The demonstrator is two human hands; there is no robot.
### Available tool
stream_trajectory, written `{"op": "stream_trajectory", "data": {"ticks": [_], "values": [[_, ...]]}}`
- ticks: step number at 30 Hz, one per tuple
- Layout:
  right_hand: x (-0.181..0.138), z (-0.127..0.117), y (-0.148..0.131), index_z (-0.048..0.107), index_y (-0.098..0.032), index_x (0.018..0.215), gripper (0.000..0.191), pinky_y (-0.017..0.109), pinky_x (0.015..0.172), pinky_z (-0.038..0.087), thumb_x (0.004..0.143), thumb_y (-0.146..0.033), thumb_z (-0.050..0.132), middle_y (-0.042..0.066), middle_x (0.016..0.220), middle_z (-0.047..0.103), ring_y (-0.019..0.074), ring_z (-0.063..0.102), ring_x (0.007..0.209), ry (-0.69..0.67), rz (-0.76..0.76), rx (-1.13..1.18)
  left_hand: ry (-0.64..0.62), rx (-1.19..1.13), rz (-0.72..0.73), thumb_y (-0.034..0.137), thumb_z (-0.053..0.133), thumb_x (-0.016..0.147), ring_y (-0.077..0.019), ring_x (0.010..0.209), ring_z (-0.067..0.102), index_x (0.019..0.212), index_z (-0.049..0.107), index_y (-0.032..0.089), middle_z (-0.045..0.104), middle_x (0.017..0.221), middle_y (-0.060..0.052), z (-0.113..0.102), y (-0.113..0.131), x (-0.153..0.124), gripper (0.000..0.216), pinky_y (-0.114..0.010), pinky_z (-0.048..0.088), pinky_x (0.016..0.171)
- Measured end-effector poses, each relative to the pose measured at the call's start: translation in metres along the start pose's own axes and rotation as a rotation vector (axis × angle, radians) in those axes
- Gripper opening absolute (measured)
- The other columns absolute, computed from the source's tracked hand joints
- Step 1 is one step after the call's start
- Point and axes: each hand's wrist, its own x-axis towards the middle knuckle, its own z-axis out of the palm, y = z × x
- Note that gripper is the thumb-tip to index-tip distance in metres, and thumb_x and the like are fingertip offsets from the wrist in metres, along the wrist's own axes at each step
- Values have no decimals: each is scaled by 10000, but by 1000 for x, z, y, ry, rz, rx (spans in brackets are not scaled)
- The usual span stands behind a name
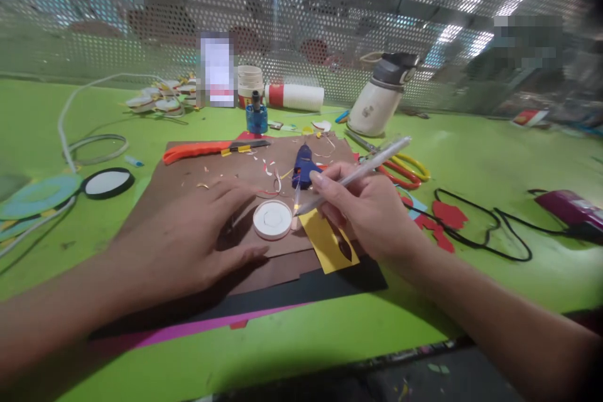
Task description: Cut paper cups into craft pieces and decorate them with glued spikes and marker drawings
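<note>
My left hand [202, 232] rests on the brown sheet [169, 201], its fingers apart and curved, nothing held. Just right of those fingers lies a round white disc [273, 221] with a raised rim and a faint many-sided outline on its face. My right hand [372, 207] pinches a pale, clear-barrelled pen [381, 158], its tip slanting down beside the disc's right edge. Under the right hand is a yellow paper piece [323, 248] with a dark shape on it. A blue glue gun [303, 166] lies just beyond the pen tip.
An orange utility knife [202, 151] and scissors [400, 173] lie behind the hands. Farther back stand a blue ink bottle [257, 119], stacked paper cups [296, 97] and a leaning white bottle [377, 100]. A black cord [490, 226] loops at right; a black-rimmed disc [108, 183] sits left.
</note>
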Motion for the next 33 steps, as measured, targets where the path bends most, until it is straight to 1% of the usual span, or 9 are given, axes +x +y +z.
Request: {"op": "stream_trajectory", "data": {"ticks": [3,6,8,13,17,19,25,30,33], "values": [[-2,-6,0,585,-189,814,286,219,462,334,966,-432,587,-55,551,526,76,448,499,-68,-15,4,-44,4,-11,604,607,829,-407,1211,583,1387,510,243,613,1374,-136,8,3,4,672,-596,484,975],[-3,-10,1,608,-206,915,161,242,590,432,963,-360,603,-36,670,575,106,533,636,-110,15,39,-33,-9,-16,579,613,836,-409,1282,542,1404,493,237,569,1438,-146,16,4,7,673,-622,445,1034],[-3,-10,3,618,-197,935,111,252,642,454,961,-303,601,-26,712,591,113,554,685,-110,11,54,-14,-34,-4,528,621,852,-388,1299,539,1428,467,251,563,1451,-134,22,4,6,657,-608,435,1060],[-5,-1,7,601,-170,876,193,222,539,400,984,-322,553,-45,616,544,89,494,573,-78,-36,76,37,-133,0,410,615,877,-332,1264,580,1469,405,303,592,1422,-92,33,0,2,637,-545,488,1030],[-9,6,1,566,-173,848,196,203,487,392,987,-306,527,-57,579,521,81,481,526,-67,-16,26,45,-170,-44,425,647,840,-346,1209,616,1449,430,316,634,1361,-89,34,-1,-4,656,-549,531,973],[-13,9,-2,554,-179,822,215,196,474,403,994,-301,511,-57,571,521,78,478,508,-77,-1,-4,58,-187,-44,439,657,829,-346,1199,624,1445,434,327,647,1340,-81,35,-1,-7,665,-546,534,975],[-21,16,-8,569,-195,801,217,207,482,451,993,-275,507,-41,584,549,96,516,524,-85,-20,-82,80,-195,21,410,633,870,-299,1234,612,1466,376,377,588,1433,-33,39,-2,-12,651,-489,508,1040],[-23,18,-8,608,-207,711,274,222,516,495,975,-235,537,-6,658,604,108,591,559,-114,-27,-131,62,-224,-11,398,642,851,-296,1144,661,1474,369,383,690,1270,-19,37,-1,-8,680,-487,514,1030],[-25,17,-7,637,-213,706,261,226,552,512,958,-227,568,0,689,626,120,625,603,-121,-32,-143,51,-234,-13,406,630,857,-286,1113,672,1467,374,390,698,1253,-15,36,0,-6,661,-473,524,1010]]}}
